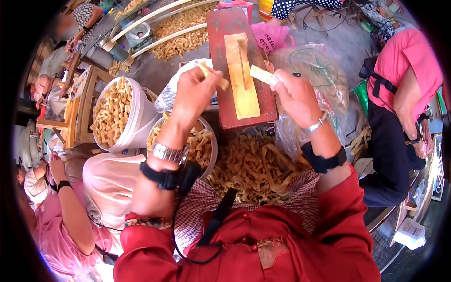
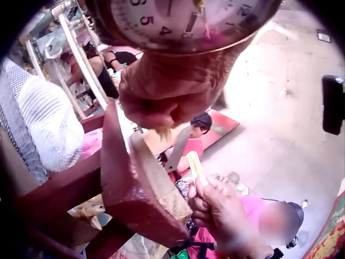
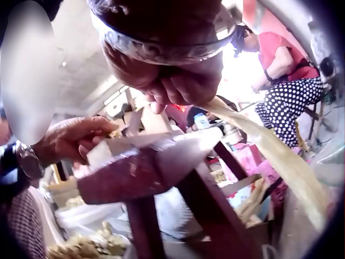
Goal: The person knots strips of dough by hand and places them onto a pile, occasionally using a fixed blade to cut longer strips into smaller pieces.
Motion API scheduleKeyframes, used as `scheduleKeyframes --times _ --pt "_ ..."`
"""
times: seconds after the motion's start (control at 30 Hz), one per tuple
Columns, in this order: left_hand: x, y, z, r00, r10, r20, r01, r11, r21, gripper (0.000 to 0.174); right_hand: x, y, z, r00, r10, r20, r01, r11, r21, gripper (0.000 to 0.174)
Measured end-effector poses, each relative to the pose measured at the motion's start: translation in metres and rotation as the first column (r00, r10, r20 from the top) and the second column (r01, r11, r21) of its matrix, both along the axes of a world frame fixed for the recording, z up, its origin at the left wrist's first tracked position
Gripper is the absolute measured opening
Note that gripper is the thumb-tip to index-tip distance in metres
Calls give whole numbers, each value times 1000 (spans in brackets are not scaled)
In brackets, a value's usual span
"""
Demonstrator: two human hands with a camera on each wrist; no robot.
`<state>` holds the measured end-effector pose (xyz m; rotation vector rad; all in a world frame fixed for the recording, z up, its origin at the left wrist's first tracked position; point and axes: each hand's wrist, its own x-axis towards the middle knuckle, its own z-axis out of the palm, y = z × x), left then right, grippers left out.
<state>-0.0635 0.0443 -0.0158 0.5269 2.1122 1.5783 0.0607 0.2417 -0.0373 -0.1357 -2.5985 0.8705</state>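
Observation:
A narrow wooden block lies along a red-brown bench. A thin metal blade stands up from the block, between the hands. My left hand, left of the block, pinches a short pale-yellow piece between thumb and fingers. On the other side, my right hand pinches a flat pale-yellow strip whose end points toward the block. In the right wrist view, a long strip trails down from beneath that hand.
White buckets of knotted yellowish pieces stand at left. Beneath the bench lies a heap of similar strips. A clear plastic bag sits to the right. People sit close by on both sides, one in pink.

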Motion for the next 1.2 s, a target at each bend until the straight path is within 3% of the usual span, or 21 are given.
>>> scheduleKeyframes --times 0.1,0.17,0.2,0.23,0.27,0.3,0.37,0.4,0.43,0.57,0.6,0.67,0.7,0.73,0.77,0.8,0.83,0.93,0.97,1.07,1.2 --pt "34 -15 41 942 -323 97 336 885 -321 35 15 -19 18 991 112 -78 -121 984 -127 14" --pt "51 -24 36 882 -445 153 471 822 -321 43 26 -43 13 952 149 -269 -203 962 -184 11" --pt "57 -29 32 857 -479 190 514 777 -363 42 36 -56 21 923 233 -308 -277 955 -108 15" --pt "56 -45 6 770 -605 201 623 782 -31 43 43 -65 16 896 316 -312 -358 930 -87 6" --pt "59 -58 -20 678 -715 168 653 692 309 44 52 -80 14 876 339 -343 -396 912 -111 3" --pt "75 -51 -5 733 -527 431 596 802 -34 49 61 -95 12 855 360 -373 -434 891 -133 3" --pt "105 -40 -13 862 -320 394 369 928 -53 54 74 -123 -2 809 382 -447 -480 868 -127 7" --pt "109 -30 2 579 -171 798 338 940 -44 54 81 -135 -10 772 432 -467 -559 811 -174 9" --pt "114 -26 -3 457 -242 856 314 944 99 47 89 -143 -12 773 471 -424 -587 785 -198 9" --pt "105 -23 -10 366 -434 823 253 898 361 34 101 -159 -11 771 452 -449 -593 766 -248 11" --pt "103 -22 -4 399 -429 810 212 903 374 27 102 -155 -6 797 410 -443 -544 806 -233 10" --pt "102 -24 1 630 -311 711 142 947 288 21 100 -137 4 841 324 -434 -441 874 -202 10" --pt "103 -25 2 738 -219 639 109 972 208 17 88 -126 -3 820 141 -554 -325 912 -249 12" --pt "110 -19 13 823 -252 509 128 956 265 15 84 -118 -2 858 9 -513 -264 866 -425 15" --pt "108 -23 13 811 -297 504 185 947 261 16 81 -109 -1 879 -120 -461 -203 780 -591 19" --pt "106 -28 12 796 -344 499 243 935 257 17 84 -102 7 962 -131 -238 -124 567 -814 22" --pt "104 -27 11 802 -400 444 315 914 256 18 79 -102 0 967 -143 -211 -97 557 -825 25" --pt "109 -28 18 935 -338 -103 333 941 -63 15 73 -100 -1 988 -140 -62 9 456 -890 32" --pt "103 -29 17 765 -367 -528 321 930 -181 12 70 -98 -1 993 -110 -35 15 417 -909 31" --pt "101 -27 28 338 -360 -869 242 926 -290 11 63 -96 -7 980 4 -199 -179 463 -868 32" --pt "101 -28 23 454 -385 -803 352 906 -236 11 62 -83 -10 956 238 -170 -272 515 -813 32"
